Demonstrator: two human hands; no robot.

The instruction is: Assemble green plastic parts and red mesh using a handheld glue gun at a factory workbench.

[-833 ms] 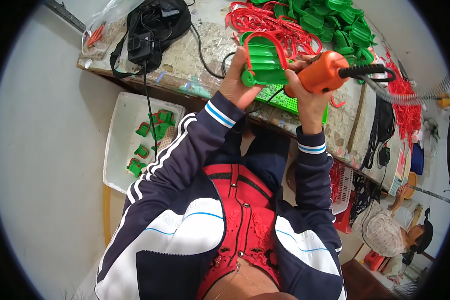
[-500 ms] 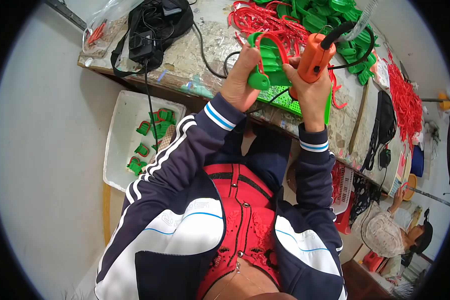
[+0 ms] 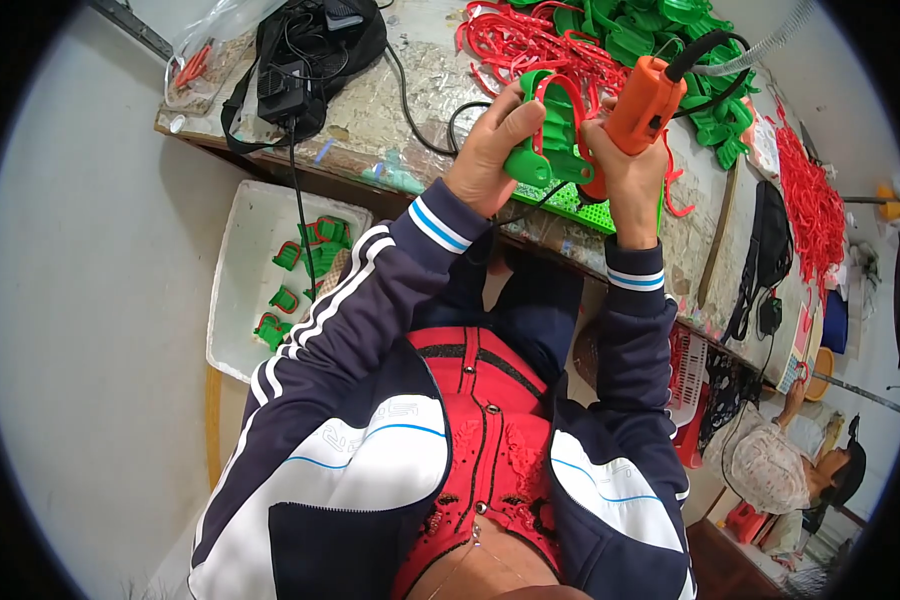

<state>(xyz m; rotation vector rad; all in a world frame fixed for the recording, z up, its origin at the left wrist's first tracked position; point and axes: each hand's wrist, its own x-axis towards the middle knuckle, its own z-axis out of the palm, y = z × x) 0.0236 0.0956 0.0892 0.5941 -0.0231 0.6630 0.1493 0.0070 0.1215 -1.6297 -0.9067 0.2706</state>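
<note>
The left hand point(image 3: 490, 145) grips the green piece point(image 3: 562, 120) by its left side, thumb on the near face, fingers wrapped behind; a red strap point(image 3: 541, 95) arches over the piece, just beyond that thumb. The right hand point(image 3: 625, 170), to the right of this grip, is closed round the orange tool point(image 3: 648, 100), its fingertips beside the piece's right edge. Whether the tool's lower end touches the piece cannot be told; that side is hidden.

For good control, the left grip should be firm enough to stop the piece twisting, with the thumb clear of the tool's end. The tool would best meet the piece squarely, without a sideways lean. The cord point(image 3: 698, 52), leading off beyond the right hand, wants slack.

Just below the grip sits a green tray point(image 3: 595, 215); beyond the grip lie loose straps point(image 3: 520, 38), and farther right, a green heap point(image 3: 715, 120).
</note>
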